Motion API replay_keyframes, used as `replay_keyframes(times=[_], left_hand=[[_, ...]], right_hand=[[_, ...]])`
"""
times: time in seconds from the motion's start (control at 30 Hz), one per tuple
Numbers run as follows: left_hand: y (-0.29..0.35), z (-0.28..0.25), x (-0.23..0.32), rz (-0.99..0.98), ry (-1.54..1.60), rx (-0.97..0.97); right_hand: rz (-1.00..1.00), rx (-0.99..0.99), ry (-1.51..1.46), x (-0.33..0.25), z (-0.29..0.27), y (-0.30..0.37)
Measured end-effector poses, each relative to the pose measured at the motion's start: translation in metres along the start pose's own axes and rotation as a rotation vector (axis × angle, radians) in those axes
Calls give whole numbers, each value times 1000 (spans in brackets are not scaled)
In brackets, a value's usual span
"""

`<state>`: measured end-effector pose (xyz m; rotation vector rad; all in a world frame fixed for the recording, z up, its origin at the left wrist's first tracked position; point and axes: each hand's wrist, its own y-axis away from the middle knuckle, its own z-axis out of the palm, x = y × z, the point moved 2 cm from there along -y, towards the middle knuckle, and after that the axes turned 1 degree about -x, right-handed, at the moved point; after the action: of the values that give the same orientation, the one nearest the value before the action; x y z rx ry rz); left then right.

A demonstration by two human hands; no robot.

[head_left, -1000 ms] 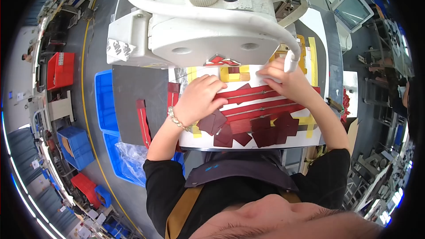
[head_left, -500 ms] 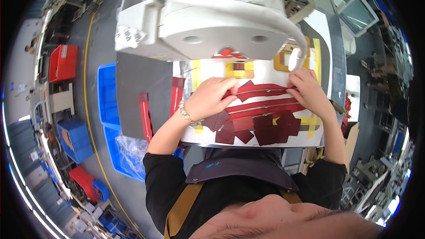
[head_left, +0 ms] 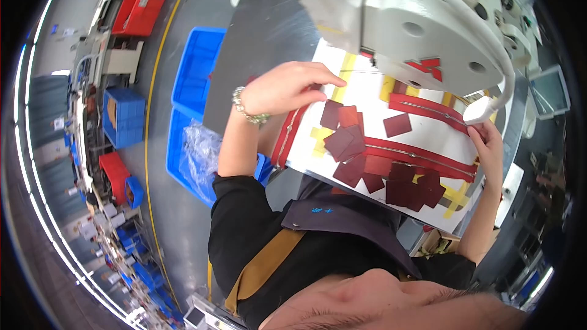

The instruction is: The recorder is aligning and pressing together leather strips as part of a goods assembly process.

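Observation:
My right hand (head_left: 487, 143) pinches the right end of a red zipper strip (head_left: 428, 110) with a metal pull, which lies below the sewing machine head (head_left: 428, 30). My left hand (head_left: 290, 87) is raised left of the work surface, thumb and fingers apart, with nothing in it. Under its fingertips lies the top of another red zipper strip (head_left: 288, 137). Nearer to me, further red zippers (head_left: 416, 157) lie across the white sheet (head_left: 306, 159). Dark red square patches (head_left: 416, 190) are scattered around them, and one patch (head_left: 397, 124) lies apart just below the held zipper.
A white cable with a thick end (head_left: 480, 110) hangs close to my right hand. Blue bins (head_left: 173, 146), one with clear plastic film (head_left: 202, 146), stand left of the table. Yellow tape (head_left: 345, 76) marks the sheet. A monitor (head_left: 549, 91) stands at right.
My left hand has left the zipper's left end and moved left, its fingers now apart. My right hand stays at the right end. The whole view has turned toward the left.

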<state>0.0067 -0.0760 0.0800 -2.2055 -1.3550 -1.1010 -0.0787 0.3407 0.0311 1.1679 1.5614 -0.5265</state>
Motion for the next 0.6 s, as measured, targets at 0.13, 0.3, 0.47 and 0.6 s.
replay_keyframes(times=[0.13, 0.3, 0.47, 0.6], left_hand=[[51, -13, -6, -115, -96, 121], [80, -7, 2, -268, -117, 258], [38, 42, 44, -85, -27, 170], [2, 121, 72, 204, -124, 122]], right_hand=[[19, -78, 35, 10, -6, -5], [-35, -75, 41, 5, -6, -9], [-22, -37, 71, 5, -8, -10], [-15, 42, 83, 7, -10, -12]])
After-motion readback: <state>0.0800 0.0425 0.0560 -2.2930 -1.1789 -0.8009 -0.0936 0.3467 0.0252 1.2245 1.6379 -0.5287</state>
